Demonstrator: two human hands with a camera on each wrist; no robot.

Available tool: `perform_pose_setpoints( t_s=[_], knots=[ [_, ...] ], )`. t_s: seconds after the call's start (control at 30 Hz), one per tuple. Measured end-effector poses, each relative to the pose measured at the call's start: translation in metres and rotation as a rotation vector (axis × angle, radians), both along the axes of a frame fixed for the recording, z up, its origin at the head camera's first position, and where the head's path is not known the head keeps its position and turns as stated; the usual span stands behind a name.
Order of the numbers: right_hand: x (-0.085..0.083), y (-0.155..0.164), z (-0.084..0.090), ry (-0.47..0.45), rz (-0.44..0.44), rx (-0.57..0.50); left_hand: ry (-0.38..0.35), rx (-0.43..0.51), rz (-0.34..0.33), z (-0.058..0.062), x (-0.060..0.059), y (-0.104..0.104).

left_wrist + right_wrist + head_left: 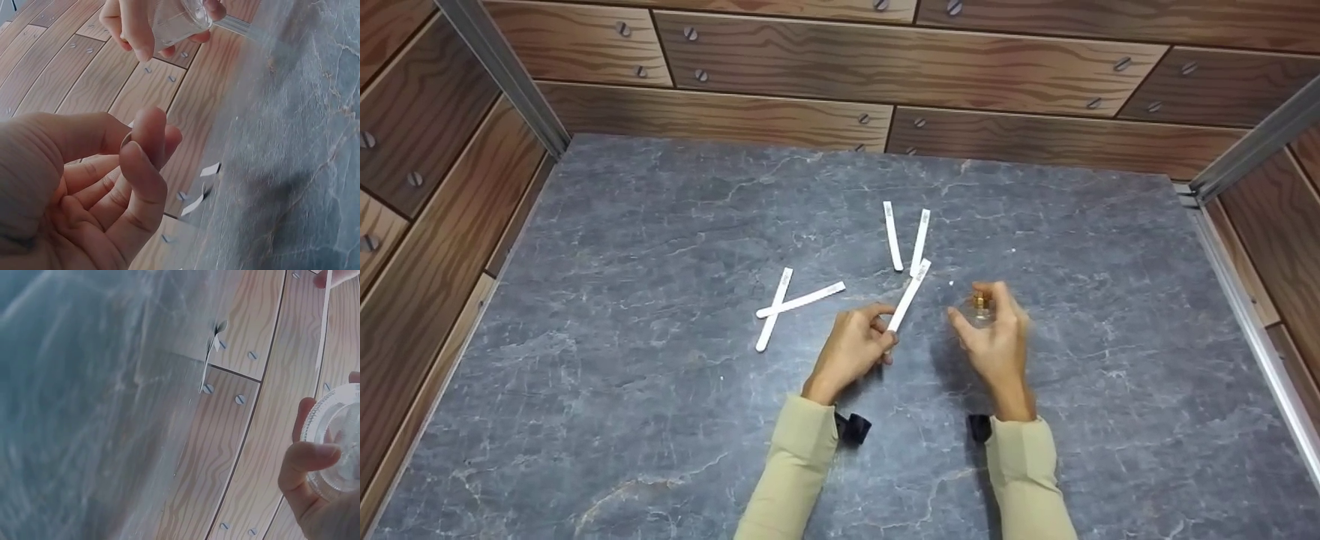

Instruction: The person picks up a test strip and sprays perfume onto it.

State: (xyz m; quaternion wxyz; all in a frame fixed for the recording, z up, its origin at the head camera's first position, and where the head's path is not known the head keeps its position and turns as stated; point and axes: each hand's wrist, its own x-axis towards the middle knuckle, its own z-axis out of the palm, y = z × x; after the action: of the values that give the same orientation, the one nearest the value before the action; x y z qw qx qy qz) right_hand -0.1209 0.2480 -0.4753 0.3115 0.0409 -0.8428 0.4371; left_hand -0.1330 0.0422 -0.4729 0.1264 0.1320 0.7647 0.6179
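Observation:
My left hand pinches the lower end of a white paper strip between thumb and fingers. The strip slants up and to the right, with small dark print near its top. To its right, my right hand holds a small clear glass bottle with a gold-coloured top. The bottle's round, ridged glass base faces the right wrist camera, with the thumb pressed against it. In the left wrist view the held strip shows only as a thin edge at the fingertips.
Two crossed white strips lie on the dark marbled tabletop at left. Beyond my hands, two more strips, one at left and one at right, form a V. Wood-patterned panels and metal rails border the table.

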Motion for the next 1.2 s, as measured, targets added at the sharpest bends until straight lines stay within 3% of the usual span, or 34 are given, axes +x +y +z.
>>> perform_pose_setpoints(
  t_s=[0.5,0.93,1.2],
  knots=[
    [0.0002,-0.0023,-0.0001,0.015,-0.009,0.037,0.001,-0.045,-0.045,0.0017,0.0013,0.0022],
    [-0.0011,-0.0040,0.0011,0.004,-0.010,0.055,-0.010,-0.007,-0.061,0.0022,0.0022,0.0023],
    [-0.0013,-0.0028,0.0013,0.016,-0.053,0.064,0.013,-0.029,-0.070,0.0028,0.0026,0.0020]
  ],
)
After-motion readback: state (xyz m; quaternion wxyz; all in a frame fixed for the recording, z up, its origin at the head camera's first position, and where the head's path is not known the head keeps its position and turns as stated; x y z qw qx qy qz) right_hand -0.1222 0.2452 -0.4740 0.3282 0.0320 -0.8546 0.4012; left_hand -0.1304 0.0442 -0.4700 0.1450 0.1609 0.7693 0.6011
